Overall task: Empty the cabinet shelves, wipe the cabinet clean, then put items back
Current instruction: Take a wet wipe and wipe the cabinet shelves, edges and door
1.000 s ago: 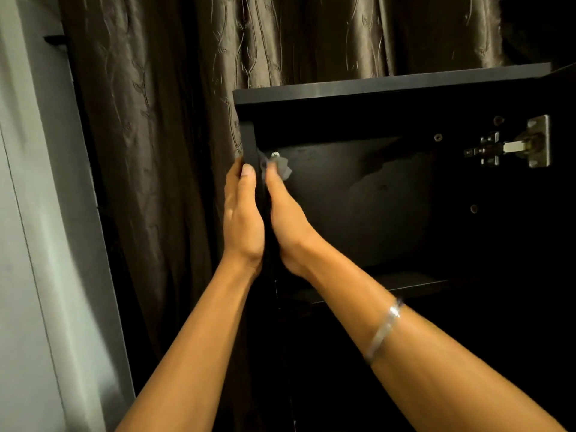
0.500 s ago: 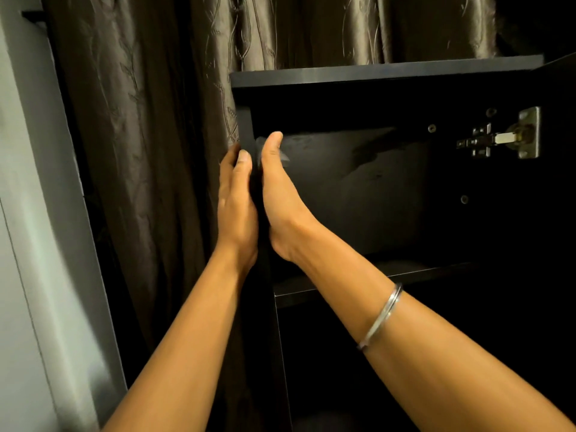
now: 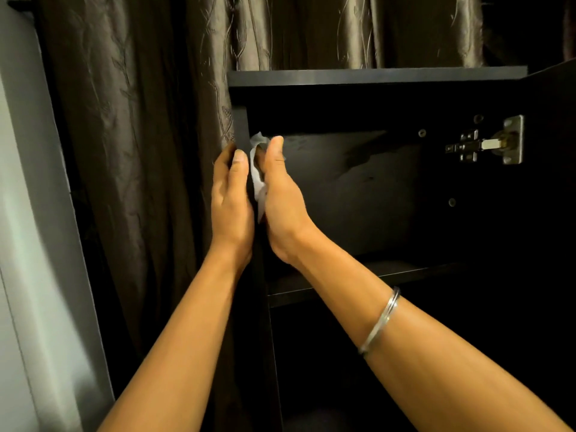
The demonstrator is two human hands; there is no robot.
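Note:
The black cabinet (image 3: 374, 77) stands open, and its upper compartment holds nothing. My left hand (image 3: 230, 198) lies flat against the outer face of the left side panel (image 3: 241, 126), its thumb on the panel's front edge. My right hand (image 3: 283, 201) is just inside the compartment and grips a crumpled white wipe (image 3: 256, 179) against the panel's inner face, thumb pointing up. Most of the right hand's fingers are hidden behind the wipe and the palm.
A dark shelf (image 3: 358, 279) runs below my hands, and the space under it is in shadow. A metal hinge (image 3: 486, 145) sits on the right side, by the open door (image 3: 551, 182). A brown patterned curtain (image 3: 149, 120) hangs behind and to the left, beside a pale wall (image 3: 31, 244).
Both hands slid slightly up the left side panel. More of the white wipe now shows between them.

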